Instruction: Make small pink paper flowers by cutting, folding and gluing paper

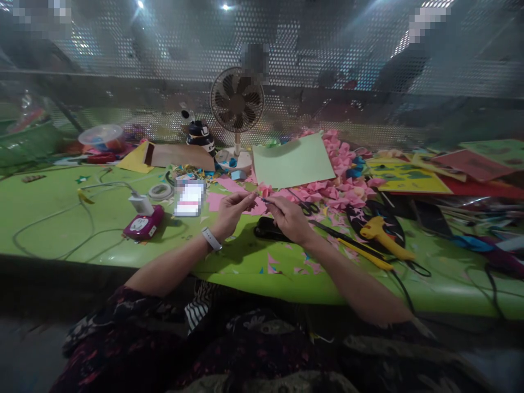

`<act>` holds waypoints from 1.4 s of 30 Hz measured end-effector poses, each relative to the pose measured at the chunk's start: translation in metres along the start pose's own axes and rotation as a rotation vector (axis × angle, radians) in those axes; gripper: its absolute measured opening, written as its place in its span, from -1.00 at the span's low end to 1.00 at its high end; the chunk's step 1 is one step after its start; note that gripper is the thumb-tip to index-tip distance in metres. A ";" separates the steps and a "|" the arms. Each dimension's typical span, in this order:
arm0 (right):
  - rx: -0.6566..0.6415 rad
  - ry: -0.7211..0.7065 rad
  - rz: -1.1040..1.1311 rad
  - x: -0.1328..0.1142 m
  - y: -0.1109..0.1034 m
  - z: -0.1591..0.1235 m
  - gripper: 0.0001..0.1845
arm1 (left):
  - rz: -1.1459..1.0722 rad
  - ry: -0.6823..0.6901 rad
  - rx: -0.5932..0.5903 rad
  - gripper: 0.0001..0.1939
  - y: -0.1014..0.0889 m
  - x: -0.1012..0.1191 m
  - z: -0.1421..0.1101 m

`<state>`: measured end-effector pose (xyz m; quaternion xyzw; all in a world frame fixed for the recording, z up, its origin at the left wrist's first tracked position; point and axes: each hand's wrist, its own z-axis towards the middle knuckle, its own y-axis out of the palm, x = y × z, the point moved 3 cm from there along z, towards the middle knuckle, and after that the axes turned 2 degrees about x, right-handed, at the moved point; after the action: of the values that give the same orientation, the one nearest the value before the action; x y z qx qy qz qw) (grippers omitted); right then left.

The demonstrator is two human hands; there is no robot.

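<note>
My left hand (234, 214), with a white band on the wrist, is closed in a pinch above the table; what sits between its fingertips is too small to make out. Just to its right, my right hand (289, 218) pinches a thin dark stick-like piece (265, 200), its tip pointing toward the left fingers. Pink paper (215, 202) lies behind and around both hands. Below the right hand rests a black stapler-like object (270, 229). Dark-handled scissors (309, 208) are just beyond it, beside a heap of folded pink paper pieces (339, 191).
On the green table (102, 218) stand a fan (237, 103), a phone (189, 198), a tape roll (161, 191) and a purple power adapter (144, 224) with cables. A yellow glue gun (385, 237) and a yellow cutter (364, 254) lie right. Pale green paper (292, 161) leans behind.
</note>
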<state>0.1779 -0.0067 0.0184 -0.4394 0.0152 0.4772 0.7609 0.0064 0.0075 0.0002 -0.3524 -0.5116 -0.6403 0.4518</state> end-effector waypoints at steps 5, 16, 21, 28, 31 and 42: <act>0.035 -0.055 -0.021 0.002 0.001 0.000 -0.61 | 0.013 -0.019 0.036 -0.64 -0.001 0.002 0.001; 0.024 -0.096 -0.146 0.004 0.002 0.000 -0.65 | 0.080 0.018 0.023 -0.66 -0.003 -0.003 0.002; -0.007 -0.075 -0.184 0.002 0.000 0.001 -0.65 | 0.069 -0.011 0.001 -0.68 -0.003 -0.004 0.000; 0.011 -0.073 -0.202 0.001 0.002 0.001 -0.64 | -0.010 -0.054 -0.003 -0.69 -0.001 -0.006 -0.001; 0.018 -0.082 -0.213 0.000 0.002 0.000 -0.65 | -0.014 -0.069 -0.002 -0.67 -0.001 -0.006 -0.002; 0.023 -0.108 -0.284 0.002 0.006 -0.001 -0.61 | 0.004 -0.128 0.002 -0.66 0.000 -0.005 -0.002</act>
<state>0.1752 -0.0056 0.0130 -0.4021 -0.0826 0.3876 0.8254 0.0082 0.0062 -0.0046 -0.3932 -0.5393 -0.6152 0.4197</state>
